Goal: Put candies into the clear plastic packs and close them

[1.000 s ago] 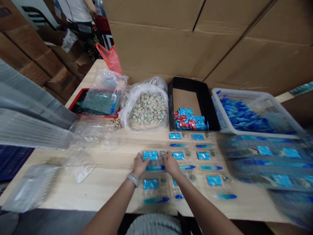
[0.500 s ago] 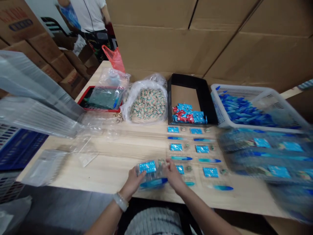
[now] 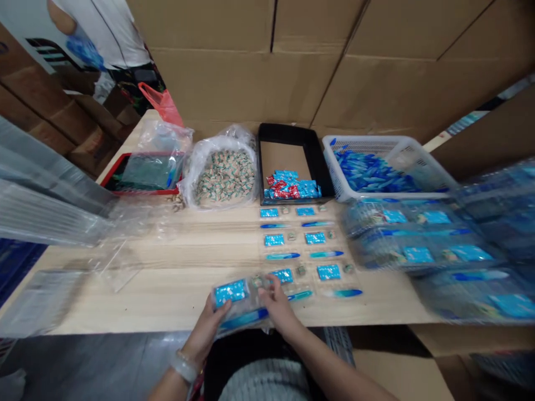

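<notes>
- Both hands are on one clear blister pack (image 3: 240,303) at the near edge of the worktop (image 3: 167,295), lifted a bit and tilted toward the person.
- Left hand (image 3: 205,333) has it from the left end, thumb up beside the blue sachet (image 3: 229,291) inside, fingers curled under, so closed on the pack.
- Right hand (image 3: 279,307) pinches the right end, fingers wrapped over the top edge, also gripping it.
- There's a blue pen (image 3: 242,319) sitting in the lower groove of the pack, plus a small bit next to the sachet that's too blurry to call.
- Handling guess: thin clear plastic, very light, kinda springy and slick. Squeeze the middle and it'll probably buckle or pop the stuff out. Best held by the flat rims at the two ends, which is pretty much where the hands are.
- Just to the right of it, more filled packs (image 3: 305,250) lie flat in rows on the worktop, touching or nearly so.
- Behind those: a black tray (image 3: 288,139) with blue and red sachets, a white basket (image 3: 418,161) of blue pens, and a bag (image 3: 223,172) of small wrapped pieces.
- Far right, stacks of finished packs (image 3: 422,245), blurry.
- Left side has stacks of empty clear shells (image 3: 45,217).
- Another person (image 3: 108,33) stands far back left, well apart.
</notes>
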`<state>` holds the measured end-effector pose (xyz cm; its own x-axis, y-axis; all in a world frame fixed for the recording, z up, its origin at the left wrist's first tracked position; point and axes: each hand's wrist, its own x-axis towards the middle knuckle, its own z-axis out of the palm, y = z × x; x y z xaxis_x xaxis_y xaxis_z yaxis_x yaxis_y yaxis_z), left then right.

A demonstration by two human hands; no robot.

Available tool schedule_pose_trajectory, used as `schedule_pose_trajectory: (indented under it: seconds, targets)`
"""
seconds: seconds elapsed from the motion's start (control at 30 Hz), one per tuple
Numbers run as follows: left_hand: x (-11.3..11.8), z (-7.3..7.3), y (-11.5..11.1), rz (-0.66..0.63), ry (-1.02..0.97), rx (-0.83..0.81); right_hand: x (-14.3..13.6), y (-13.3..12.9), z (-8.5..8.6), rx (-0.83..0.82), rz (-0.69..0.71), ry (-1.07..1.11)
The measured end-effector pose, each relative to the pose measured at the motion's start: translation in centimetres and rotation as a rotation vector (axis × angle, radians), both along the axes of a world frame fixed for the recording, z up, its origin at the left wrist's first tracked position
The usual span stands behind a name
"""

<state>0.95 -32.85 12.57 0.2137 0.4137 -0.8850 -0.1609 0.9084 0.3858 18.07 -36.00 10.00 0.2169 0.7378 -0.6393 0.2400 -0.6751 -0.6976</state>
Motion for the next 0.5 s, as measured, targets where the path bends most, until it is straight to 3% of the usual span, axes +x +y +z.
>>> schedule_pose_trajectory:
  seconds: [0.1,0.2,0.23,0.33,0.5]
  targets:
    - [5.6,0.1,-0.6,0.03,-0.085,0.044,5.7,-0.6,1.7,0.011,-0.181,0.015]
    - [10.6,-1.7,-1.0,0.039,-0.114,0.167,10.3,-0.7,1.9,-0.017,-0.214,-0.085]
    - [11.6,-2.3,-1.0,0.03,-0.042,0.18,11.2,-0.6,1.7,-0.061,-0.194,-0.101]
    - [12.7,-3.2,-1.2,0.031,-0.032,0.157,11.9,-0.3,1.1,-0.187,-0.095,-0.14]
    - [12.5,-1.7,-1.5,0.03,-0.15,0.102,11.9,-0.5,1.0,-0.171,0.02,-0.261]
